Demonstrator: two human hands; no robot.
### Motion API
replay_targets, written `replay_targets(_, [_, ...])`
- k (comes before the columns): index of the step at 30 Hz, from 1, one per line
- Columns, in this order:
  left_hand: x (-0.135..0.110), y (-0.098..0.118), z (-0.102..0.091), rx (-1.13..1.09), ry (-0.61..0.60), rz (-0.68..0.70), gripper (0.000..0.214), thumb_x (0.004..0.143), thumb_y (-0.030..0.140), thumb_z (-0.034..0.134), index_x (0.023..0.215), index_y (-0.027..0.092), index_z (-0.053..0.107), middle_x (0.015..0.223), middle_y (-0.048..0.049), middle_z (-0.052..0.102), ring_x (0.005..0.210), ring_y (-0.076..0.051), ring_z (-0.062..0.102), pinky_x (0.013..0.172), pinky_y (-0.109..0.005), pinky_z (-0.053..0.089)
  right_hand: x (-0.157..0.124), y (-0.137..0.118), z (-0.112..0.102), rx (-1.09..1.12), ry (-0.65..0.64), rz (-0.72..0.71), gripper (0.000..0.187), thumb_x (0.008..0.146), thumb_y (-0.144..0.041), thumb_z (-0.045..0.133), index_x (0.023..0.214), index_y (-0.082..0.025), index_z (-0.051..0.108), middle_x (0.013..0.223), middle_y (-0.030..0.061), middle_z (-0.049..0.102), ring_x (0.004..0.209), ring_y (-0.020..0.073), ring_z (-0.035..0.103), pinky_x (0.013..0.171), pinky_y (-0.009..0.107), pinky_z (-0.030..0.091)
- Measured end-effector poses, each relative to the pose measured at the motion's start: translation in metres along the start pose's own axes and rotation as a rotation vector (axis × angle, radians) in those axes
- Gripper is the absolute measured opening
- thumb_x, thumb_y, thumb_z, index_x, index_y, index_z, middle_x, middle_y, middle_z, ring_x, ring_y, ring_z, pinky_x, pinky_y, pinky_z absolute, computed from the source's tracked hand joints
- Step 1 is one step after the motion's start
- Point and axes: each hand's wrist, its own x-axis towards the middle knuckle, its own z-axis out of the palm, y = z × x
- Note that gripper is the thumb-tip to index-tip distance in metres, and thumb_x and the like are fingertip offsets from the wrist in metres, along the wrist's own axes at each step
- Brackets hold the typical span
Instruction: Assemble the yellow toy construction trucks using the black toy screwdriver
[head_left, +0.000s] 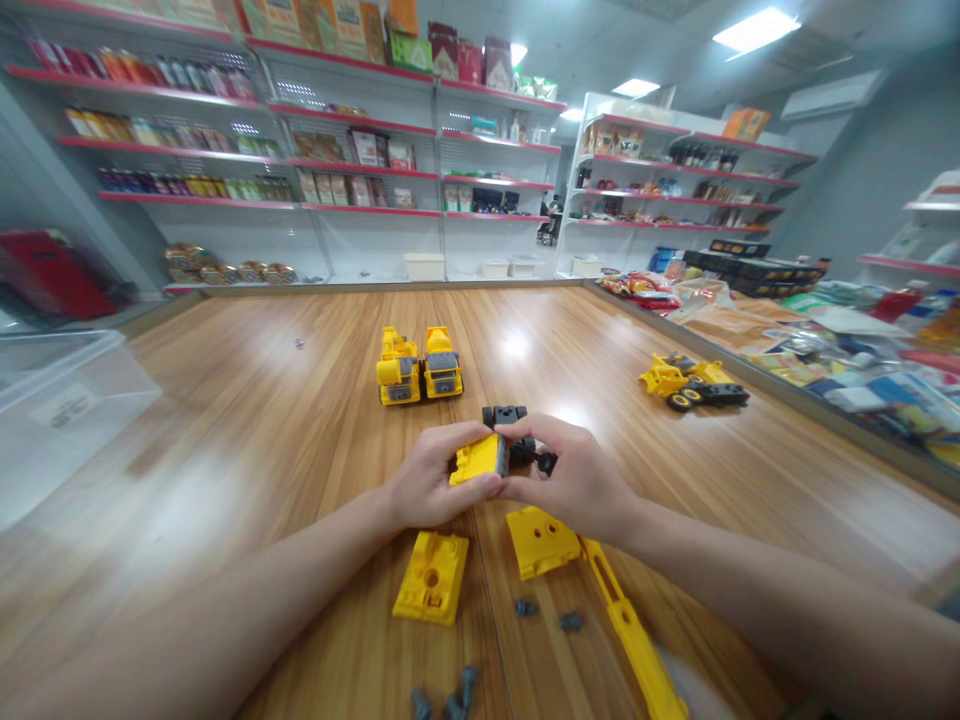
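Now the left grip (431, 475) is pinching a yellow block (474, 461) over the table (315, 440), the right grip (585, 465) is pinching its grey edge (502, 457), and a black chassis (510, 414) is sitting just beyond; apparently they're joining or parting pieces, now needing even pressure.

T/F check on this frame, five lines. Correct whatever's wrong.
1. The left hand and right hand meet at a yellow toy part. True.
2. Two toy vehicles stand side by side beyond the hands. True.
3. The loose yellow plates are stacked. False: the plates lie apart on the table.
4. The long yellow arm lies beside the clear bin. False: the bin is at the left, the arm lower right.
5. Grey screws lie nearer the person than the hands. True.
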Motion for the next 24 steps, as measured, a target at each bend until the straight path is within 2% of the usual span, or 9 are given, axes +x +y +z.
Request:
replay_targets(3, [-0.0007, -0.001, 0.0005, 0.002, 0.002, 0.037, 0.032, 0.082, 0.038, 0.061, 0.104, 0.014, 0.056, 0.075, 0.0006, 0.051, 0.062, -0.012, 0.046, 0.058, -0.024, 0.035, -0.0001, -0.0013, -0.0006, -0.013, -0.024, -0.023, 0.04, 0.07, -0.029, 0.081, 0.105, -0.02, 0.066, 0.097, 0.0017, 0.069, 0.082, 0.015, 0.063, 0.072, 0.025, 0.049])
replay_targets(8, [-0.001, -0.0009, 0.0011, 0.044, 0.017, 0.022, 0.035, 0.081, 0.038, 0.062, 0.106, 0.015, 0.054, 0.079, -0.0006, 0.053, 0.066, -0.013, 0.048, 0.061, -0.025, 0.038, 0.0002, -0.0013, -0.0021, -0.041, -0.015, -0.033, 0.041, 0.07, -0.028, 0.08, 0.108, -0.02, 0.064, 0.098, 0.0022, 0.068, 0.082, 0.0152, 0.062, 0.073, 0.027, 0.049])
replay_targets(14, [-0.0001, 0.0025, -0.0013, -0.014, -0.047, 0.035, 0.041, 0.082, 0.039, 0.059, 0.114, 0.015, 0.051, 0.094, -0.0061, 0.058, 0.08, -0.019, 0.054, 0.072, -0.03, 0.043, 0.0005, 0.0003, -0.0028, -0.09, -0.073, -0.125, 0.042, 0.075, -0.026, 0.076, 0.113, -0.019, 0.061, 0.101, 0.0053, 0.063, 0.092, 0.0183, 0.061, 0.078, 0.03, 0.05])
replay_targets(18, [0.0022, 0.0028, -0.0017, -0.135, -0.076, -0.027, 0.031, 0.086, 0.038, 0.054, 0.104, 0.014, 0.056, 0.094, -0.0077, 0.058, 0.085, -0.02, 0.054, 0.076, -0.033, 0.044, -0.0026, 0.0006, -0.0007, -0.177, -0.109, -0.165, 0.049, 0.076, -0.031, 0.075, 0.12, -0.02, 0.057, 0.108, 0.0068, 0.059, 0.095, 0.0195, 0.06, 0.081, 0.032, 0.05])
replay_targets(21, [0.0035, -0.0008, -0.0001, -0.273, -0.002, -0.101, 0.022, 0.087, 0.036, 0.055, 0.092, 0.014, 0.057, 0.091, -0.0075, 0.058, 0.085, -0.02, 0.055, 0.076, -0.032, 0.044, -0.0034, -0.001, -0.001, -0.25, -0.111, -0.15, 0.063, 0.074, -0.038, 0.078, 0.128, -0.02, 0.05, 0.113, 0.0088, 0.057, 0.099, 0.0218, 0.059, 0.082, 0.033, 0.05])
replay_targets(22, [0.0038, -0.0023, 0.0005, -0.335, 0.024, -0.123, 0.021, 0.088, 0.036, 0.055, 0.089, 0.014, 0.056, 0.091, -0.0075, 0.058, 0.085, -0.019, 0.055, 0.075, -0.031, 0.044, -0.0032, -0.0019, -0.0019, -0.265, -0.1, -0.15, 0.063, 0.074, -0.041, 0.077, 0.127, -0.019, 0.051, 0.113, 0.0092, 0.058, 0.099, 0.0219, 0.059, 0.081, 0.033, 0.05])
replay_targets(24, [0.0041, -0.0049, 0.0012, -0.44, 0.062, -0.166, 0.022, 0.088, 0.036, 0.055, 0.086, 0.015, 0.056, 0.09, -0.0072, 0.057, 0.082, -0.018, 0.055, 0.071, -0.029, 0.044, -0.0026, -0.0042, -0.0052, -0.273, -0.11, -0.198, 0.051, 0.077, -0.045, 0.075, 0.115, -0.017, 0.056, 0.104, 0.0083, 0.061, 0.092, 0.0201, 0.06, 0.076, 0.03, 0.049])
